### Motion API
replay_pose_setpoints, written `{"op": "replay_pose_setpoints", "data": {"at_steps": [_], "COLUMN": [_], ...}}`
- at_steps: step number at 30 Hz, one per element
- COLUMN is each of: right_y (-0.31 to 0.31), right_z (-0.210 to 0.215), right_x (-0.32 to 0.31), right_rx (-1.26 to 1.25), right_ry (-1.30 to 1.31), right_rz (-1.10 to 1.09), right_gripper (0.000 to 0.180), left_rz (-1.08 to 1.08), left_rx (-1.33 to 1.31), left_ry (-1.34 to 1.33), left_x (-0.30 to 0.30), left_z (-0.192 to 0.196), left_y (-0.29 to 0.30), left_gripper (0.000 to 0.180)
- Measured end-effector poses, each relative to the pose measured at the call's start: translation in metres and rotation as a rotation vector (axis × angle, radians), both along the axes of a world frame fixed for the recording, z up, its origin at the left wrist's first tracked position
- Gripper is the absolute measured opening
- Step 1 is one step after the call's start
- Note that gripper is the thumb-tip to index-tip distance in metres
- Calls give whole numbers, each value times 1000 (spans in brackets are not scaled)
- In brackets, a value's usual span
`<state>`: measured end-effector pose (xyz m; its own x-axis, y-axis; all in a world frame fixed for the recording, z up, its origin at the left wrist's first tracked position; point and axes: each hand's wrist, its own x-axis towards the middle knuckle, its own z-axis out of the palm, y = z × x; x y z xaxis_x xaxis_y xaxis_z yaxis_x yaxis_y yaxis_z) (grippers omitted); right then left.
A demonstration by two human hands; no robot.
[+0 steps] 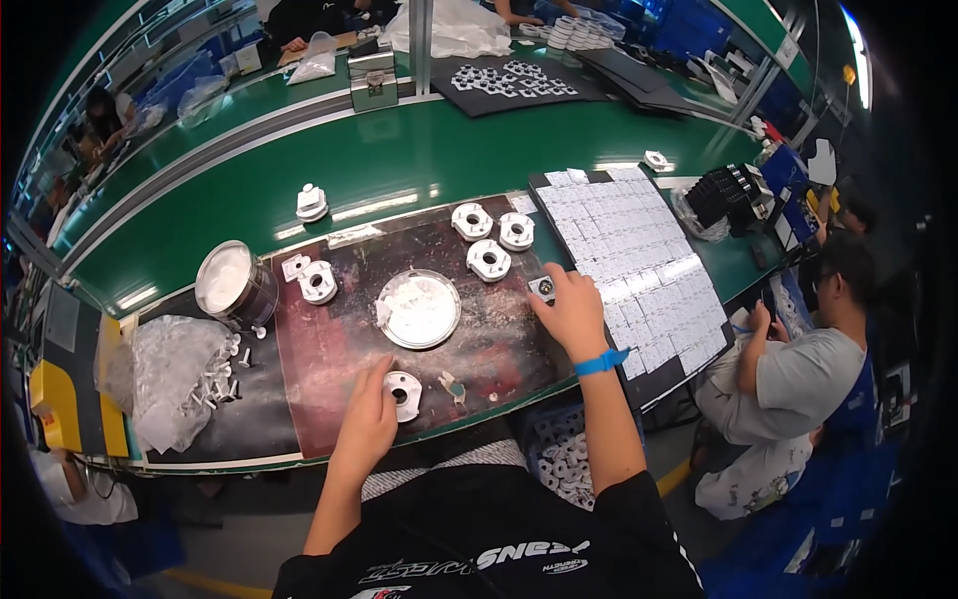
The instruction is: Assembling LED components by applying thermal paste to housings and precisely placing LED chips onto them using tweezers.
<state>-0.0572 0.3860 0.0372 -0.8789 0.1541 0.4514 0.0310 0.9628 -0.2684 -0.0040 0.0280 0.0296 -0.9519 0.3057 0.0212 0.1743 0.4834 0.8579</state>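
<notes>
My left hand [367, 417] is at the table's near edge, closed at the left side of a white round plastic housing [406, 396] with a central hole. Between the thumb and fingers of my right hand [573, 307] is a small white square part [541, 288] with a dark round centre, held at the board's left edge. A round dish [423, 311] of white paste sits between my hands. Right of the left-hand housing lies a small clip-like piece [454, 387]. Three more housings, one a ring-shaped housing [488, 261], are grouped beyond the dish.
A black board [644, 265] covered with white square parts lies at right. An open tin [232, 285] of white paste, a plastic bag [175, 384] and several white screws [222, 379] stand at left. A bin [564, 459] of white parts is below; a co-worker [803, 359] sits right.
</notes>
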Motion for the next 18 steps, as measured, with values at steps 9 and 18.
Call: {"op": "replay_pose_setpoints", "data": {"at_steps": [9,18], "right_y": [4,17], "right_z": [9,27], "right_x": [-30,-33], "right_rx": [45,-187], "right_ry": [-277,-325], "right_rz": [-86,23], "right_gripper": [52,54], "left_rz": [85,-21], "left_rx": [-51,-121], "left_ry": [230,283], "left_x": [20,13], "left_z": [8,6], "left_y": [10,-6], "left_gripper": [50,76]}}
